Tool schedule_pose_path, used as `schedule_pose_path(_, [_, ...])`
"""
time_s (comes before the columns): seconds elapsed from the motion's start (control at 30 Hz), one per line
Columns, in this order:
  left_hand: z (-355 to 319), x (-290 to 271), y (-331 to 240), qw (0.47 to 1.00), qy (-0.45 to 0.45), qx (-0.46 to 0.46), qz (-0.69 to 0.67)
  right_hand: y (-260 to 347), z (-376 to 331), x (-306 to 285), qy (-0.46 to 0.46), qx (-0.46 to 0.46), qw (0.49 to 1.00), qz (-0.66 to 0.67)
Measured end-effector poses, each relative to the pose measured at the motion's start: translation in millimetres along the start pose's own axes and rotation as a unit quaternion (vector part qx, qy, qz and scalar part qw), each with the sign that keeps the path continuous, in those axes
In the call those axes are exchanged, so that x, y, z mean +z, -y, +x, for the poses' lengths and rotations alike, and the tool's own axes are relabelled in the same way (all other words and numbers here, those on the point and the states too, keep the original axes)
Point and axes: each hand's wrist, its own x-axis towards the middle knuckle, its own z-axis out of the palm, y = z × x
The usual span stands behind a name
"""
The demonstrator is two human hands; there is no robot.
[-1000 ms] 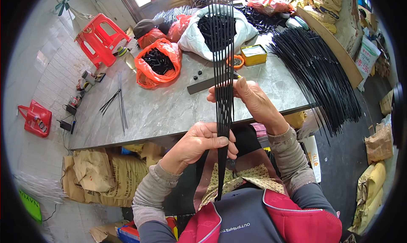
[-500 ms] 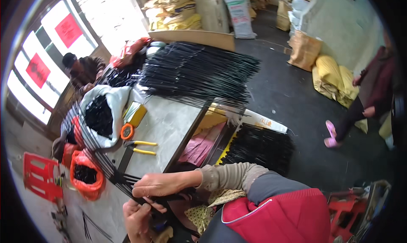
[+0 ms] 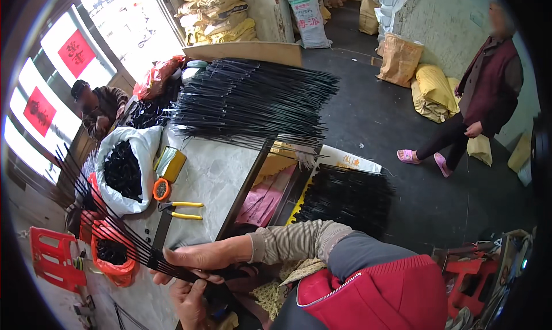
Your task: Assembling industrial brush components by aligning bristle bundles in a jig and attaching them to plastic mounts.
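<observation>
Fanning out from your grip, the bundle of thin black rods (image 3: 98,215) runs its long axis from your hands at the lower middle up and away to the left, the free tips spreading toward the window side. Your right hand (image 3: 198,256) lies across the gathered ends with its fingers clenched over them; your left hand (image 3: 190,301) sits just beneath, curled up around the same bundle from below. The rods hang over the near edge of the grey marble-look table (image 3: 218,174), above an orange bag (image 3: 115,261) of small black parts. On the table lie yellow-handled pliers (image 3: 181,209), an orange tape roll (image 3: 161,189), a yellow box (image 3: 171,164), a white sack (image 3: 129,169) of black pieces and, at the far end, a broad heap of long black rods (image 3: 253,102). Beyond it, the dark floor (image 3: 402,117) carries yellow sacks (image 3: 434,91) against the wall, with a person in pink slippers (image 3: 489,94) standing near them.
</observation>
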Motion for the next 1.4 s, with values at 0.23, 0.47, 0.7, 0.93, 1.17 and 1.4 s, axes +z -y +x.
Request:
schedule_pose_path(0.23, [1, -12, 28, 0.975, -0.114, 0.047, 0.185, -20, 45, -17, -0.031, 0.000, 0.983, 0.179])
schedule_pose_path(0.47, [5, -18, 92, 0.974, -0.161, 0.091, 0.131, -17, 86, -54, -0.076, 0.032, 0.979, 0.184])
schedule_pose_path(0.7, [14, -21, 173, 0.965, -0.225, 0.092, 0.095, -38, 135, -114, -0.146, 0.090, 0.980, 0.101])
schedule_pose_path(0.93, [13, -17, 206, 0.970, -0.235, 0.062, 0.018, -46, 193, -147, -0.182, 0.110, 0.974, 0.074])
schedule_pose_path(1.17, [13, -29, 220, 0.973, -0.223, 0.031, -0.055, -95, 222, -234, -0.147, -0.080, 0.809, -0.564])
schedule_pose_path(1.4, [27, -21, 196, 0.974, -0.213, -0.010, 0.073, -61, 160, -199, -0.131, -0.182, 0.426, -0.877])
